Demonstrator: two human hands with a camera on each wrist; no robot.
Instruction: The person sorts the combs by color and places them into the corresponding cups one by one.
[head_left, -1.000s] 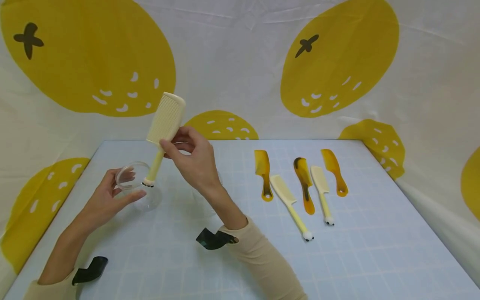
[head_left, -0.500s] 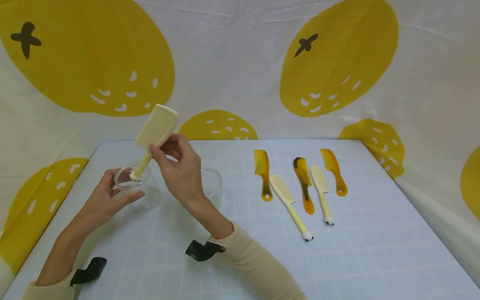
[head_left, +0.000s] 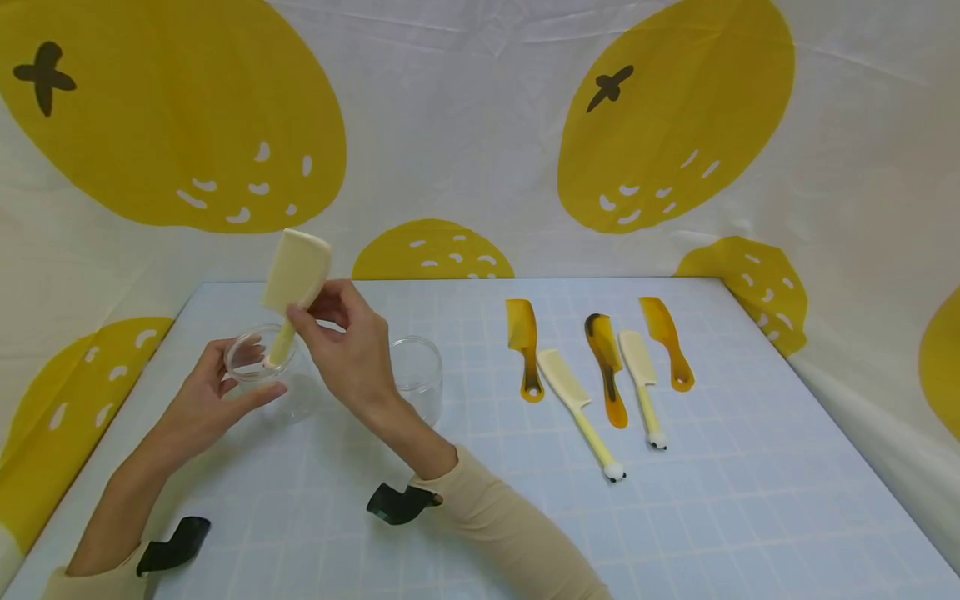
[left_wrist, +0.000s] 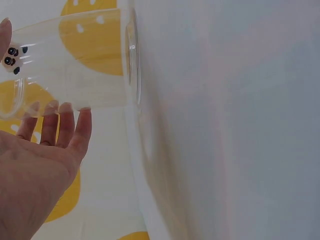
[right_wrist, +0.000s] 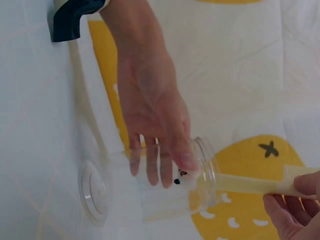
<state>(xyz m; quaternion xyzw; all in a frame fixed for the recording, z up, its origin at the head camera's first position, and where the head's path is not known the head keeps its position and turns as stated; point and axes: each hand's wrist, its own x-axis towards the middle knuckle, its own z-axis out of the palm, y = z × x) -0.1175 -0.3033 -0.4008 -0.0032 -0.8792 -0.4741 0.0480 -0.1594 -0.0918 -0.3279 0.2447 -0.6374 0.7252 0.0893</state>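
My left hand (head_left: pixel 213 400) holds a clear jar (head_left: pixel 296 387) near its mouth, thumb on one side and fingers on the other. The jar stands upright on the table. Between thumb and fingers, my right hand (head_left: pixel 341 346) pinches a cream comb (head_left: pixel 296 267) where its head meets the yellow handle. The comb's head points up, and its panda-faced handle end (left_wrist: pixel 12 59) is inside the jar's mouth, well above the bottom. In the right wrist view the comb's handle (right_wrist: pixel 245 183) passes through the jar's rim.
A second clear jar (head_left: pixel 420 383) stands just right of my right hand. On the table's right half lie amber combs (head_left: pixel 522 333) and cream combs (head_left: pixel 567 383), several in all. A fruit-printed cloth (head_left: pixel 465 167) hangs behind the table (head_left: pixel 712 500).
My right hand has moved left and down with the comb, whose handle end has gone from beside the jar's rim into its mouth. My left hand stays on the jar.
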